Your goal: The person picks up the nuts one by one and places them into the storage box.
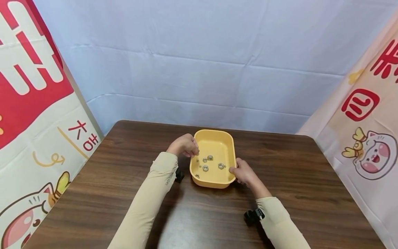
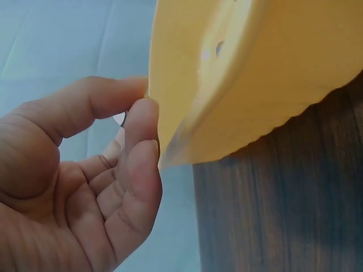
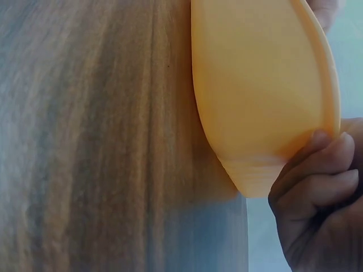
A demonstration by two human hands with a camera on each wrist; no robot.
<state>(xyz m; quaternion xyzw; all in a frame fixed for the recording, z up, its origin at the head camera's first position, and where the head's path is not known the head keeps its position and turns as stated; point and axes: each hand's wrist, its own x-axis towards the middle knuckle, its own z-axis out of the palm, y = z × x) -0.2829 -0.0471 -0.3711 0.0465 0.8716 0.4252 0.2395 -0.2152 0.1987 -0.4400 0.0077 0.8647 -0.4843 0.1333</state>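
Note:
A yellow plastic tray (image 1: 217,147) sits on the wooden table, with several metal hex nuts of different sizes scattered on its floor, among them a large nut (image 1: 205,168) and another near the right side (image 1: 221,166). At the tray's left rim, my left hand (image 1: 186,145) has thumb and index finger pinched together. A small shiny metal piece (image 2: 120,118) shows between those fingers, mostly hidden, so its exact kind is unclear. My right hand (image 1: 243,171) grips the tray's right rim, thumb inside and curled fingers (image 3: 317,187) against the outer wall.
The dark wooden table (image 1: 298,180) extends around the tray on all sides. Behind it hangs a pale blue cloth (image 1: 192,79). Printed cloths flank the table at left (image 1: 40,114) and right (image 1: 367,138). A small black camera is strapped at each wrist.

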